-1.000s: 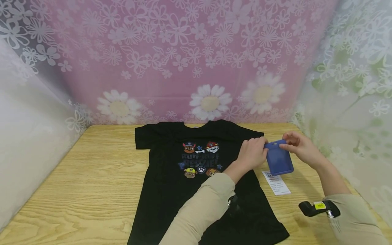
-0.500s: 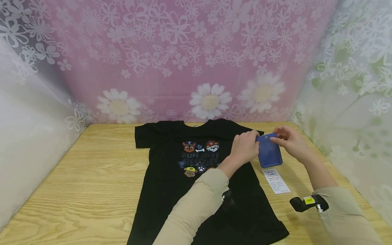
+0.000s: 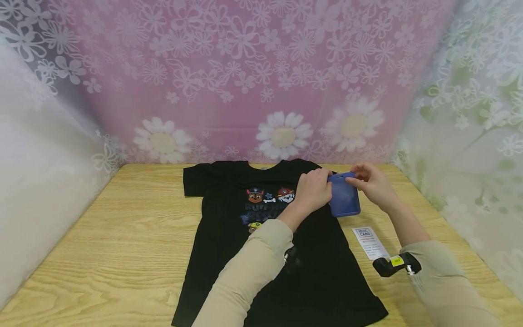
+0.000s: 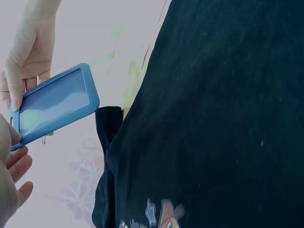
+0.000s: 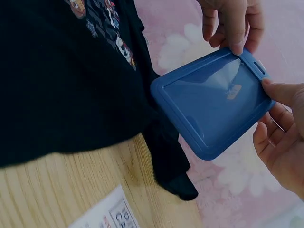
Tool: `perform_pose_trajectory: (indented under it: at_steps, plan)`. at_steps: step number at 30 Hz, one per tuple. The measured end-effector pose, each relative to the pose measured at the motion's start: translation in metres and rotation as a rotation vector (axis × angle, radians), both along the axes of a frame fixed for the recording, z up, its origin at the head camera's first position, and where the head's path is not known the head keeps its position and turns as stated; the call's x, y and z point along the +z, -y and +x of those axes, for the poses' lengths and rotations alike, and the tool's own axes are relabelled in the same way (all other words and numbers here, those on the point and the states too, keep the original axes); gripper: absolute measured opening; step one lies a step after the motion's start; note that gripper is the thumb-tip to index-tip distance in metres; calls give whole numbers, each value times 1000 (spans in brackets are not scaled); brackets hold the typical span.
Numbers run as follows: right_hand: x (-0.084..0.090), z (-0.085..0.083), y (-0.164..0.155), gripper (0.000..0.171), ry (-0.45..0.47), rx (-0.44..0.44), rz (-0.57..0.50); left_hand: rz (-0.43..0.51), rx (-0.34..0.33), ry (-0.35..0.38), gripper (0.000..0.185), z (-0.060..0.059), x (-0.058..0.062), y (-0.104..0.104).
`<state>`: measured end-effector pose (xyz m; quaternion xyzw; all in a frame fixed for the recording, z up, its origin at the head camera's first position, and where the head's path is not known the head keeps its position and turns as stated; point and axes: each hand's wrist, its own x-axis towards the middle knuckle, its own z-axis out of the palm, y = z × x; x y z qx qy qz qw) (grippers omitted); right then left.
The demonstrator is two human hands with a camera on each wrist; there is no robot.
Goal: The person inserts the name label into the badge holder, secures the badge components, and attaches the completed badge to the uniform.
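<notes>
I am watching the left hand (image 3: 313, 190) pinching one top corner of the flat, blue, rectangular plastic badge holder (image 3: 344, 199) between thumb and fingers, while the right hand (image 3: 373, 184) is pinching the other top corner. Neither hand is resting free. The holder is hanging between them with its slotted end up, in front of the right-hand edge of the black short-sleeved cotton T-shirt (image 3: 216, 272) with its colourful cartoon print. I am judging the pick-up to be done, since the holder is sitting off the table with both hands on it; setting it down and letting go are remaining. As for what it contains, its clear plastic window (image 5: 204, 104) is showing no card behind it, only blue backing, glare and a small pale patch (image 5: 233, 91); I cannot tell whether that patch is inside, on the surface or a reflection. The white printed paper card (image 3: 369, 243) marked "ID/IC CARD" is lying outside the holder, on the pale wood-grain table (image 3: 135, 236) just beside the shirt. Farther up each arm, beige fabric sleeves (image 3: 253, 268) are covering the forearms, and a black strapped wrist camera (image 3: 394, 264) with a yellow label is overlapping the card's lower corner in the head view. Beyond everything, a pink floral curtain (image 3: 245, 68) is hanging behind the table.
</notes>
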<state>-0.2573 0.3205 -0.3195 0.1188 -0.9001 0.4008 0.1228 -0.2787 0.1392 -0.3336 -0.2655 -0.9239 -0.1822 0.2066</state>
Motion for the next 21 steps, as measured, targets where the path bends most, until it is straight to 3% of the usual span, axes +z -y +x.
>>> perform_pose_trajectory:
  at_steps: [21]
  plan:
    - [-5, -23, 52, 27, -58, 30, -136, -73, 81, -55, 22, -12, 12, 47]
